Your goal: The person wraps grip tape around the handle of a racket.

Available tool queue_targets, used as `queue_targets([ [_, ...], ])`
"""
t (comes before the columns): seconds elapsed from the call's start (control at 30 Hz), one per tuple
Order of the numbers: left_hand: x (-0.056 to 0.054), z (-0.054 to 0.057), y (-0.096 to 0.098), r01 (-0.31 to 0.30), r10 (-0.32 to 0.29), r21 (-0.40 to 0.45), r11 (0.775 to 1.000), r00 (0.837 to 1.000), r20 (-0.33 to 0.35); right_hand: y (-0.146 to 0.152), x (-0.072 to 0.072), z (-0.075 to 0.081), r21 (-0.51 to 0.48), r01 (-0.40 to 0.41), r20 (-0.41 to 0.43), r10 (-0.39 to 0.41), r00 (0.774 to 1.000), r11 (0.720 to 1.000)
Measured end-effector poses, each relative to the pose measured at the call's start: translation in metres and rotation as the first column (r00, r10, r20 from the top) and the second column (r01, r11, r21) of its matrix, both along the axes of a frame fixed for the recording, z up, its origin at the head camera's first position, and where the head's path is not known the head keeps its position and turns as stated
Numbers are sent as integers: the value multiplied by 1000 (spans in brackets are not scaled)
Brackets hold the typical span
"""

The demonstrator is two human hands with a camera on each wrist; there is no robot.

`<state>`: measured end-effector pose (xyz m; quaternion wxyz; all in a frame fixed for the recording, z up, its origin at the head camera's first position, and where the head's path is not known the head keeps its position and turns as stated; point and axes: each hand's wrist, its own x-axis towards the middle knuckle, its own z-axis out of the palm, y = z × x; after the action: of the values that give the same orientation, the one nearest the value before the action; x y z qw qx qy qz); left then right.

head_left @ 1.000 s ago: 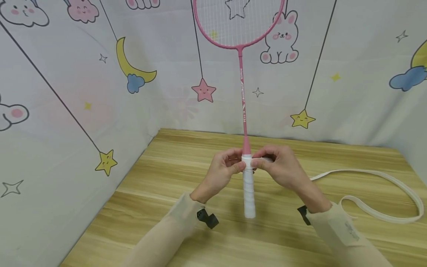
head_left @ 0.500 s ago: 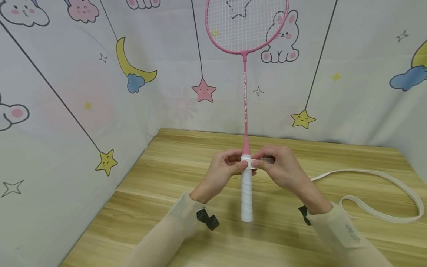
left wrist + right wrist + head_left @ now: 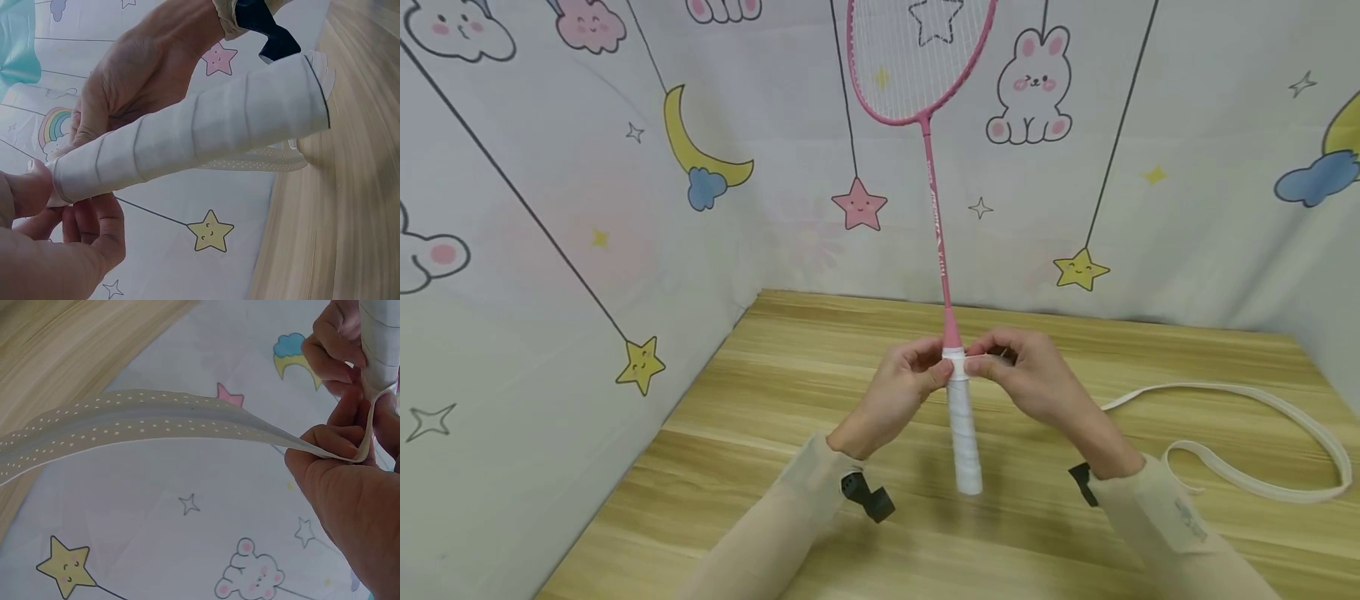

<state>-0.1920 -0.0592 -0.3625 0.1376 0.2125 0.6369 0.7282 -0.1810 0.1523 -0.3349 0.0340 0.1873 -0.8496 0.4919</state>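
A: Biggest first, and it's a white cloth backdrop (image 3: pixel 790 100) printed with rabbits, clouds, moons and stars, rising behind the slim pink badminton racket (image 3: pixel 938 233) with its white-wrapped handle

B: Below the racket, a broad table (image 3: pixel 925 558) in yellow-brown wood grain, stretching away on both sides of it

A: And there's the racket itself, held up over that table, string bed uppermost, head leaning left, top of the frame out of sight! Does the handle's lower end meet the wood? Can't tell from here

B: Two cream long sleeves (image 3: pixel 775 525) reach in from the near side, one on either side of the racket

A: Off to the racket's right, a long flat pale strip (image 3: pixel 156 415) sweeps out in a loop; the right-wrist view gives us rows of white dots and a grey band along one face

B: On to the bare hands! Left hand (image 3: pixel 895 387), at the racket's left: fingers curled in around the top of the handle, thumb laid on the white wrap

A: Right hand (image 3: pixel 1037 379), on the other side of the racket: thumb and fingers pinched together on the strip, just beside the handle's top

B: Smallest of all, left of the racket's lower end, a black angular block (image 3: pixel 867 497) at the cuff
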Motion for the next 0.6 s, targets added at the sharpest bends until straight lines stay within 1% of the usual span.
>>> queue_targets([
  [0.07, 0, 1, -1, 15, -15, -9, 1000, 1000, -1, 1, -1, -1, -11, -10, 15, 10, 1000, 1000],
  [0.13, 0, 1, -1, 18, -18, -28, 999, 1000, -16, 2, -2, -2, -22, -22, 23, 23, 999, 1000],
  [0.33, 1, 3, -2, -24, 19, -74, 997, 998, -60, 4, -4, -5, -41, -68, 57, 70, 996, 997],
  [0.47, 2, 3, -1, -88, 83, -61, 994, 993, -78, 4, -4, -7, -51, -90, 74, 93, 993, 995],
  [0.6, 2, 2, 1, -165, 164, -10, 986, 985, -56, 4, -3, -8, -79, -105, 59, 110, 992, 991],
])
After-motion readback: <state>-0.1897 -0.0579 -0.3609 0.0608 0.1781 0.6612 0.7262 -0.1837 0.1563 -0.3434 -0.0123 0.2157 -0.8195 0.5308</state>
